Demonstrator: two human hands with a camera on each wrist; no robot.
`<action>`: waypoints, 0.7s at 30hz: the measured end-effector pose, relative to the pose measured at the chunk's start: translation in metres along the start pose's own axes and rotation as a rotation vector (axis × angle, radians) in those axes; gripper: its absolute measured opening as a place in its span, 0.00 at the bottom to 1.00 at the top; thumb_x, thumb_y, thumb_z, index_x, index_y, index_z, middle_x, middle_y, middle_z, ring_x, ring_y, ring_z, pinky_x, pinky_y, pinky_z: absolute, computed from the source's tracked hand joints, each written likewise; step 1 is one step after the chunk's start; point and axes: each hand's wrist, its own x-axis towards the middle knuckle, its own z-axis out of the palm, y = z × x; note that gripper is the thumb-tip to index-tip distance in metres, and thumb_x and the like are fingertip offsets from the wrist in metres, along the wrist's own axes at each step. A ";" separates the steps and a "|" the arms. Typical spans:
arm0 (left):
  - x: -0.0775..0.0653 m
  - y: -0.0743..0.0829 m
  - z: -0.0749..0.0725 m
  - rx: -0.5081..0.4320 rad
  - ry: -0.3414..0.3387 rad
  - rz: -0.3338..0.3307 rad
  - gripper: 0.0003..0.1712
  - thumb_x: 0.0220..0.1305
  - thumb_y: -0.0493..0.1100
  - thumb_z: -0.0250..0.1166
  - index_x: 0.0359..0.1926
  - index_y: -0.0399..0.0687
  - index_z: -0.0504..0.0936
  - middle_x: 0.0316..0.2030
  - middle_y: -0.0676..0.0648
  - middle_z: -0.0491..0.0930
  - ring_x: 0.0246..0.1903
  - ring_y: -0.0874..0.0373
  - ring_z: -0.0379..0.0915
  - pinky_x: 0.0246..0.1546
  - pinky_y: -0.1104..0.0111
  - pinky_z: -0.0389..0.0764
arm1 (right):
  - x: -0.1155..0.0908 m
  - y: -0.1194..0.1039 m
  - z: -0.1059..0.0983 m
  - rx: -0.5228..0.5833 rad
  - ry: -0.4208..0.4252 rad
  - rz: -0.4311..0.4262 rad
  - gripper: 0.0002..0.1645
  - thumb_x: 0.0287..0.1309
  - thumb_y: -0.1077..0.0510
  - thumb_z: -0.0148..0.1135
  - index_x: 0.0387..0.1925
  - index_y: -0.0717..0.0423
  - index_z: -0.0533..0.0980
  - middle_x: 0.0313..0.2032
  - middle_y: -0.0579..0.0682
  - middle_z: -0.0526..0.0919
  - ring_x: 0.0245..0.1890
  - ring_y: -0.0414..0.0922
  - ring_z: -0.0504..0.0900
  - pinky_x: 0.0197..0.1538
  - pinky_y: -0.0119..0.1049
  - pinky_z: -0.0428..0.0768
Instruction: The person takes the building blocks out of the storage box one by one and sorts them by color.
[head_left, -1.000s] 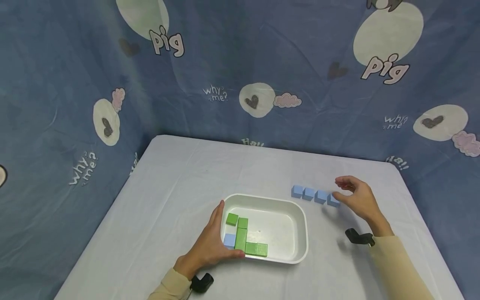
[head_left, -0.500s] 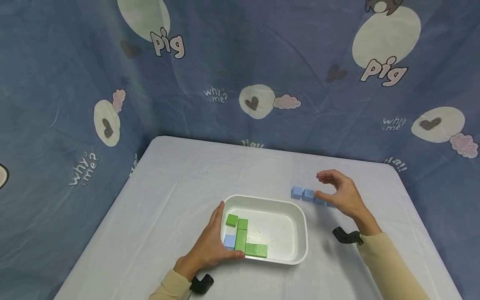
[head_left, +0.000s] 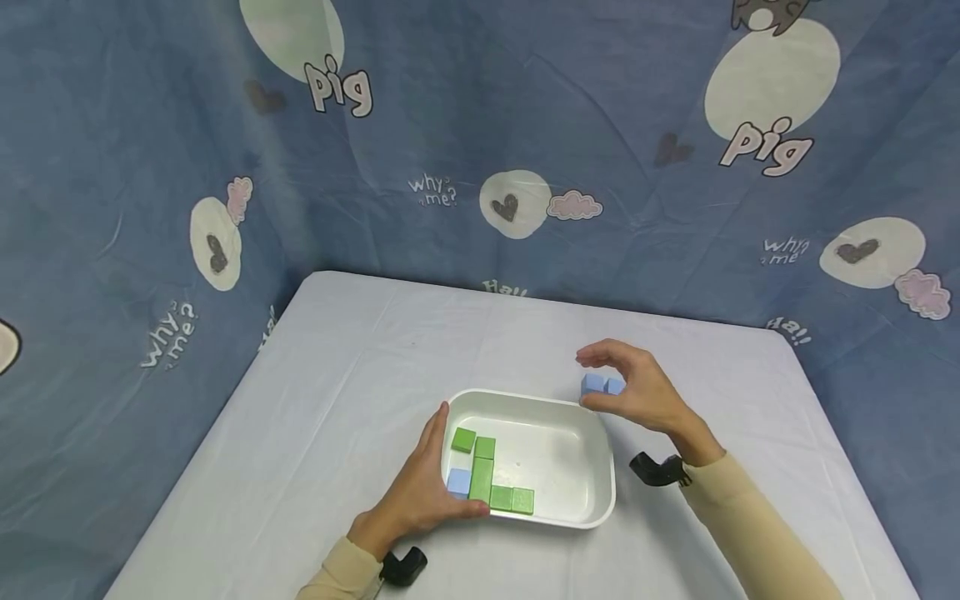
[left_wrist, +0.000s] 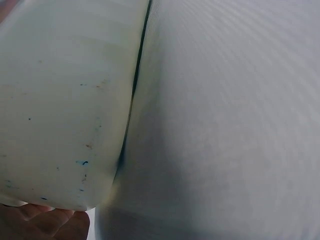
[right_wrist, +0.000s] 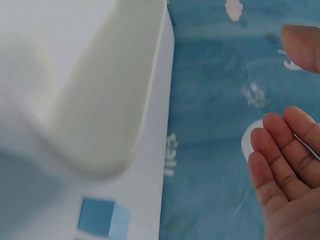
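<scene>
My left hand [head_left: 416, 487] holds the left end of the white tray [head_left: 562, 467], fingers along its side and thumb across the front rim. Inside the tray, near that hand, lie several green blocks [head_left: 482, 479] and a blue block [head_left: 458, 482]. My right hand [head_left: 637, 387] hovers at the tray's back right corner, thumb and fingers spread apart with nothing between them. Beside its thumb, two blue cubes [head_left: 592, 384] show on the table; the rest of their row is hidden behind the hand. The right wrist view confirms bare fingers [right_wrist: 285, 160] and a blue cube [right_wrist: 97, 217] below the tray corner.
A white cloth covers the table [head_left: 360, 375]. Blue patterned fabric [head_left: 420, 108] hangs behind it and along the left side. Black wrist cameras [head_left: 660, 469] sit on both wrists.
My right hand has moved left along the row of blue cubes, from its right end to near its left end, staying spread. My left hand and the tray have stayed put.
</scene>
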 end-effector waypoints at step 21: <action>-0.001 -0.003 -0.001 -0.022 -0.012 0.029 0.89 0.30 0.64 0.86 0.81 0.41 0.37 0.80 0.42 0.44 0.70 0.44 0.58 0.67 0.46 0.65 | 0.035 -0.028 0.091 0.029 -0.274 -0.249 0.31 0.47 0.60 0.82 0.54 0.52 0.81 0.49 0.42 0.84 0.50 0.42 0.82 0.55 0.43 0.80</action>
